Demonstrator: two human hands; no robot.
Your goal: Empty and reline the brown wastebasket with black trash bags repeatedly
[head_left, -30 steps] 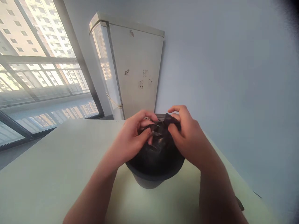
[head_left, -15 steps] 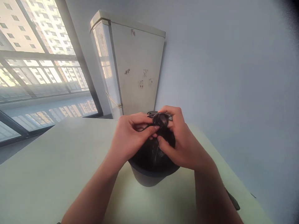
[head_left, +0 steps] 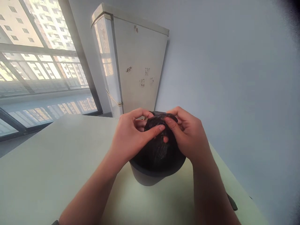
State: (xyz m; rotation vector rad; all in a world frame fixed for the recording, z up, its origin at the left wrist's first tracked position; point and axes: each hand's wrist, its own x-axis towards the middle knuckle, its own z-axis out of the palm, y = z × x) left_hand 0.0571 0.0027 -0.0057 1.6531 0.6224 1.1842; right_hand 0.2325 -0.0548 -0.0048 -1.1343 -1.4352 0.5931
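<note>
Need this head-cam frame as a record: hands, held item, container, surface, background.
left_hand: left hand, thumb and fingers on the plastic
right_hand: right hand, pinching the plastic between thumb and fingers
held_item: thin, shiny black plastic, bunched between both hands
container: dark round bin, upright, below the hands
surface: pale table
right_edge: dark object, partly behind the forearm, identity unclear
background: white refrigerator beyond the table, with worn marks; window at picture left

Forearms slant inward — left hand and right hand close together, fingers curled, thumb tips near.
</note>
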